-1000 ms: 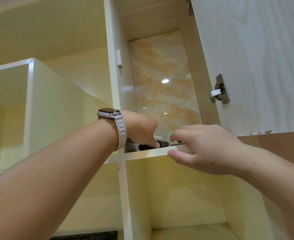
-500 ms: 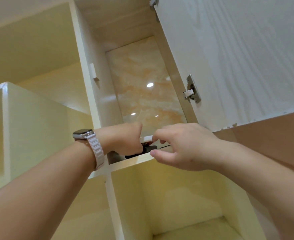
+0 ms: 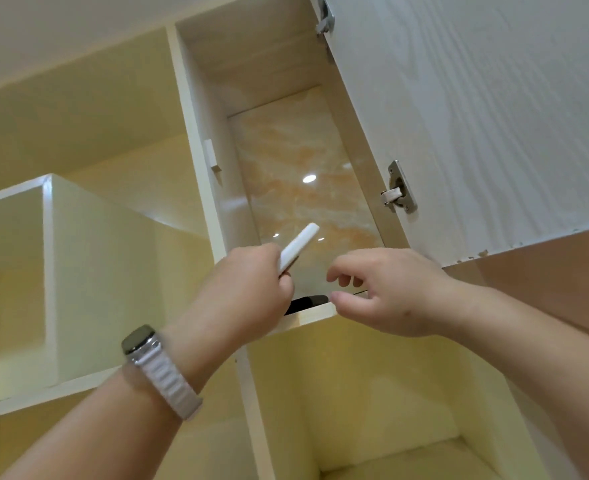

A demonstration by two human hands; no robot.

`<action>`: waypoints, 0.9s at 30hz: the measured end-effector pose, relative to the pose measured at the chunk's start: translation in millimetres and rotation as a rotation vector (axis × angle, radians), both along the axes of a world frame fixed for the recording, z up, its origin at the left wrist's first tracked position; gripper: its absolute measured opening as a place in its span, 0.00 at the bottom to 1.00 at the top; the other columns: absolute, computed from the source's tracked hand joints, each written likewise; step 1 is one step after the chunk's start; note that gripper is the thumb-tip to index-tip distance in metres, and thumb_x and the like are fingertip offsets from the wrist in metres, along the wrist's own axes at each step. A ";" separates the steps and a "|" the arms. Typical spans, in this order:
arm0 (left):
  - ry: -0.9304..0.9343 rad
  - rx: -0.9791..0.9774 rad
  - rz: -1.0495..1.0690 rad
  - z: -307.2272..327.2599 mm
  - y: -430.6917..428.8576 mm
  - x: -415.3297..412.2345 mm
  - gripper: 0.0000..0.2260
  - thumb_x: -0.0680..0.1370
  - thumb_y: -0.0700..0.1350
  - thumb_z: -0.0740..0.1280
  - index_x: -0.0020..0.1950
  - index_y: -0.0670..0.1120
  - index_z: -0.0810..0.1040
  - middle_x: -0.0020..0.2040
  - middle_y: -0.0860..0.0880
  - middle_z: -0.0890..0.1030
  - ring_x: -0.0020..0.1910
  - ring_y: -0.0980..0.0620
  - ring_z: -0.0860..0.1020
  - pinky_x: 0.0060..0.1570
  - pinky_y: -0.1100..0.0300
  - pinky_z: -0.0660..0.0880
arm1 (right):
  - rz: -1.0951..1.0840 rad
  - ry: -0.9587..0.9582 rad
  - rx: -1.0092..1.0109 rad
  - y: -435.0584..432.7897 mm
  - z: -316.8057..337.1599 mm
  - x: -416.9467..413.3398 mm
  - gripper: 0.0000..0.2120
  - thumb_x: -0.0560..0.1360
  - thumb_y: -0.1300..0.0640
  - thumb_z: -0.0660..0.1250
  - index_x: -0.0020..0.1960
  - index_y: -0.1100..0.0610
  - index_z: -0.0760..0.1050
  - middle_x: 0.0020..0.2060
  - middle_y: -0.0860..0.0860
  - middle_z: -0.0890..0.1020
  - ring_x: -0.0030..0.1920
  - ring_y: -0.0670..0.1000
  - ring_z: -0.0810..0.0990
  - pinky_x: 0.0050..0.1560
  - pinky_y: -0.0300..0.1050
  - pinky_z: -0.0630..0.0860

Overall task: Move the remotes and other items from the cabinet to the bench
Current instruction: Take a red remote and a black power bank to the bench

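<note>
I look up into an open wall cabinet (image 3: 216,109) with a marbled orange back panel. My left hand (image 3: 241,299), with a watch on its wrist, is shut on a slim white remote (image 3: 298,249) that tilts up and to the right in front of the compartment. A black remote (image 3: 306,303) lies on the compartment's shelf, only its end showing over the shelf edge (image 3: 315,315). My right hand (image 3: 383,289) hovers just right of the black remote with fingers curled apart, holding nothing.
The white cabinet door (image 3: 476,116) stands open on the right, with a metal hinge (image 3: 398,188). Open cream cubbies lie to the left (image 3: 95,289) and below (image 3: 372,410). A small white catch (image 3: 211,155) sticks out from the compartment's left wall.
My left hand has lifted the white remote off the shelf and out of the compartment. My right hand has let go of the shelf edge and opened. The view tilted slightly.
</note>
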State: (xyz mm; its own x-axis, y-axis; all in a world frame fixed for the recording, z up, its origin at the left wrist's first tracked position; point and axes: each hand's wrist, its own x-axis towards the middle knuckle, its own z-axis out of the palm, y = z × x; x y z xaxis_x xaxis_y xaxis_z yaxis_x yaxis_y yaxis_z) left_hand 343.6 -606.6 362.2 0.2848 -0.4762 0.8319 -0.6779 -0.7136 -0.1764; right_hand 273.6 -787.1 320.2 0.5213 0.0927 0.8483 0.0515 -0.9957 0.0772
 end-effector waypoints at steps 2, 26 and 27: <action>-0.032 -0.125 -0.144 -12.2 17.2 -3.9 0.05 0.75 0.46 0.60 0.40 0.49 0.72 0.32 0.50 0.75 0.32 0.48 0.74 0.30 0.52 0.72 | -0.015 0.026 0.027 2.6 1.4 1.4 0.16 0.73 0.37 0.56 0.56 0.40 0.72 0.48 0.37 0.76 0.46 0.42 0.74 0.45 0.44 0.71; 0.388 -0.761 -0.891 -79.6 93.1 30.5 0.09 0.77 0.43 0.68 0.49 0.59 0.79 0.41 0.51 0.80 0.32 0.55 0.75 0.30 0.65 0.71 | -0.467 0.670 0.203 81.2 62.6 75.7 0.18 0.76 0.42 0.60 0.52 0.55 0.77 0.40 0.50 0.77 0.38 0.52 0.76 0.39 0.45 0.71; 0.395 -0.756 -0.904 -80.5 93.4 30.8 0.09 0.77 0.43 0.68 0.49 0.59 0.79 0.41 0.51 0.80 0.32 0.57 0.74 0.30 0.66 0.71 | -0.485 0.682 0.191 81.0 62.2 72.8 0.16 0.77 0.44 0.59 0.50 0.55 0.77 0.38 0.50 0.76 0.36 0.52 0.75 0.37 0.44 0.69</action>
State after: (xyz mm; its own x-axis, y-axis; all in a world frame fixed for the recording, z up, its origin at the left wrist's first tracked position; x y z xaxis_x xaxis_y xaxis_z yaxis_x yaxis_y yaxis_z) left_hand 374.5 -513.2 281.7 0.3973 -0.0704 0.9150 -0.8924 0.2028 0.4031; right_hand 346.4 -706.1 382.4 0.8683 -0.3849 0.3131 -0.4090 -0.9124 0.0128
